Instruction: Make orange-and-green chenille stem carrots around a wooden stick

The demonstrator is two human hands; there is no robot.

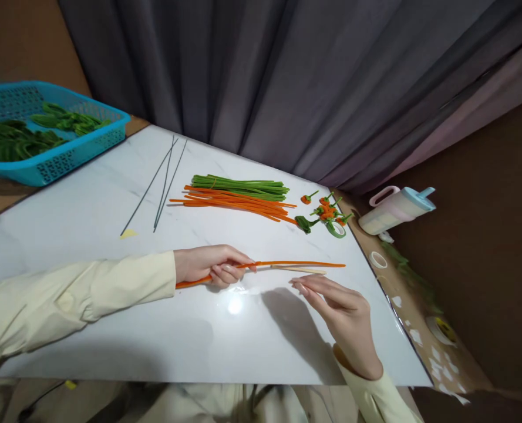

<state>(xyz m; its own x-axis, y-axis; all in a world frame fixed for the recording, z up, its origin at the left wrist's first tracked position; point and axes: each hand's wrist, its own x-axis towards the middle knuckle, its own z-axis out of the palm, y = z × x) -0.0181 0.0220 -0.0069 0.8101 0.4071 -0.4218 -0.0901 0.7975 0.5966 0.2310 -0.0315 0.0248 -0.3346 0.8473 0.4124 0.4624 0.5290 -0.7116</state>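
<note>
My left hand pinches a long orange pipe cleaner that stretches to the right over the white marble tabletop. A thin pale wooden stick lies along the pipe cleaner, and it appears to be held by the same fingers. My right hand hovers just below the stick's free end, fingers apart and holding nothing. Both arms wear cream sleeves.
Bundles of green pipe cleaners and orange pipe cleaners lie further back. Small orange-and-green flowers sit at the right, thin wires at the left. A blue basket holds green pieces. A pink jug stands beyond the table's right edge.
</note>
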